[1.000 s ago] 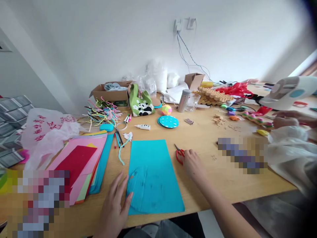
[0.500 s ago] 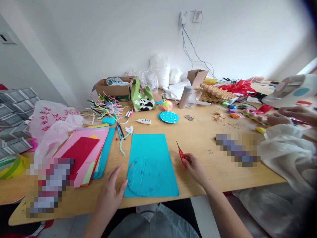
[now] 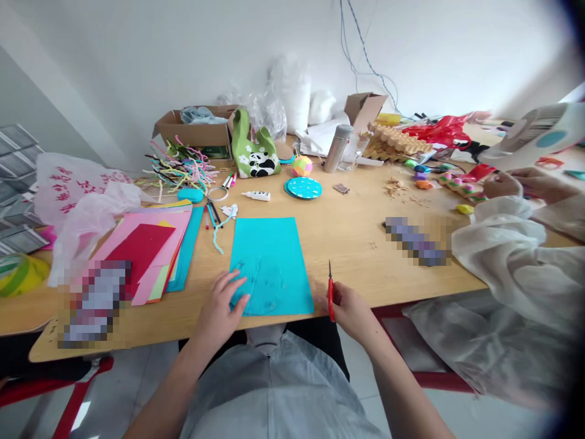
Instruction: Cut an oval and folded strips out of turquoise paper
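A blue sheet of paper [image 3: 269, 235] lies on the table in front of me. On its lower half rests a blue paper disc [image 3: 269, 283] with creases and smudges, its edge hard to tell from the sheet. My left hand [image 3: 223, 299] has its fingers spread over the left edge of the sheet and disc. In my right hand [image 3: 350, 308] is a pair of red-handled scissors [image 3: 331, 296], held just right of the sheet. Their tips point away from me, and the blades look closed together.
Coloured paper [image 3: 150, 250] is stacked at left beside a plastic bag [image 3: 86, 207]. Beyond the sheet are a glue bottle [image 3: 256, 196], blue dotted discs [image 3: 304, 188] and a steel flask [image 3: 338, 148]. Another person's hands [image 3: 530, 183] work at far right.
My view has tipped downward. My left hand has moved onto the sheet's left edge. My right hand has drawn the scissors nearer to me, turning them more upright in view.
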{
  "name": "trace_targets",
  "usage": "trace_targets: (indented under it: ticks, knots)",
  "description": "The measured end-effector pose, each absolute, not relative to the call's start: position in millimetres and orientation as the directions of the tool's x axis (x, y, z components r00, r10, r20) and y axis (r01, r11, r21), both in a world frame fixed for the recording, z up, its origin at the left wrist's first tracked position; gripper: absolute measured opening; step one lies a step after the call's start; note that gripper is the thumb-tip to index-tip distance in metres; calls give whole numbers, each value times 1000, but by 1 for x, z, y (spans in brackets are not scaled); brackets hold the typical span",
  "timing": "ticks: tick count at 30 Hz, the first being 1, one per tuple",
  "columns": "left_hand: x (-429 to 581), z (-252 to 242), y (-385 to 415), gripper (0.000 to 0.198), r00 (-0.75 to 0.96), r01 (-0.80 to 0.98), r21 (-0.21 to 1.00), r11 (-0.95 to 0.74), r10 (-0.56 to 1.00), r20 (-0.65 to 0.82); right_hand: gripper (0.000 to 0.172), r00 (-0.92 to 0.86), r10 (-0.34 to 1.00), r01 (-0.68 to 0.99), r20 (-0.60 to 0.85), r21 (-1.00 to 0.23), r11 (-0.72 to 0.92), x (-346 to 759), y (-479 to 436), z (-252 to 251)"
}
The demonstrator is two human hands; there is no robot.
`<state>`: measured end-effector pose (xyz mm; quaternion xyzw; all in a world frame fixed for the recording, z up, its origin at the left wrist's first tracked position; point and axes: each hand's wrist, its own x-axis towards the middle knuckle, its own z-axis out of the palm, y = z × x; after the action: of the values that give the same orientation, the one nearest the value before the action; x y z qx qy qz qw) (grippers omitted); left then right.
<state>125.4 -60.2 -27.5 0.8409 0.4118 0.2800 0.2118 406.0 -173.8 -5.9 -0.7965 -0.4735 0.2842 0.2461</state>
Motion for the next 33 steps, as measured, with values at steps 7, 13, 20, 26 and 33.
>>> trace_targets:
  ticks: [7, 13, 20, 26, 33]
  knots:
    - [127, -24, -94, 47, 699, 641, 271, -718, 692, 181, 23, 413, 900, 689, -142, -597, -410, 383, -178, -15]
    - [129, -21, -122, 47, 740, 620, 161, -768, 641, 202, 15, 477, 863, 445, -166, -801, -400, 381, -205, -31]
    - [131, -17, -133, 40, 695, 543, 212, -813, 577, 429, 37, 736, 671, 154, -90, -943, -294, 342, -246, -24]
    - [148, -2, -141, 31, 610, 539, 277, -795, 596, 522, 43, 601, 798, 2, -35, -999, -46, 307, -233, -9]
    - [164, -4, -162, 44, 687, 407, 432, -804, 582, 435, 40, 687, 723, -38, -69, -997, -59, 301, -207, -15]
